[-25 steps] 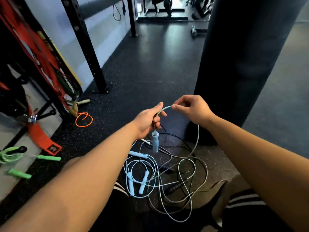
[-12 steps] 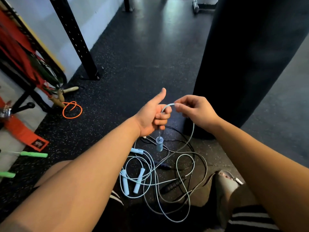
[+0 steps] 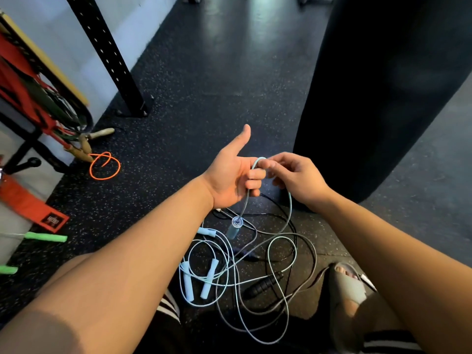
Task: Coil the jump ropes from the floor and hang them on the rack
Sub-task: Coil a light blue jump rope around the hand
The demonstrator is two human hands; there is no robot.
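A tangle of jump ropes lies on the dark floor below my hands: light blue cords with pale blue handles (image 3: pixel 199 279) and a black-handled rope (image 3: pixel 263 284). My left hand (image 3: pixel 235 175) is palm up with the thumb raised, its fingers curled round a light blue cord (image 3: pixel 290 210) whose handle (image 3: pixel 233 229) dangles just under it. My right hand (image 3: pixel 293 175) pinches the same cord at the loop over my left fingers. The rack (image 3: pixel 30 98) stands at the far left.
A black punching bag (image 3: pixel 383 85) hangs close on the right. A perforated black upright (image 3: pixel 109 57) stands to the left. An orange rope (image 3: pixel 104 166), wooden handles (image 3: pixel 86 146) and green handles (image 3: pixel 46 237) lie near the rack. My sandalled foot (image 3: pixel 347 284) is beside the ropes.
My right hand has moved in and laid the cord over my left fingers. My left thumb has lifted away from the cord. The view has tilted down.
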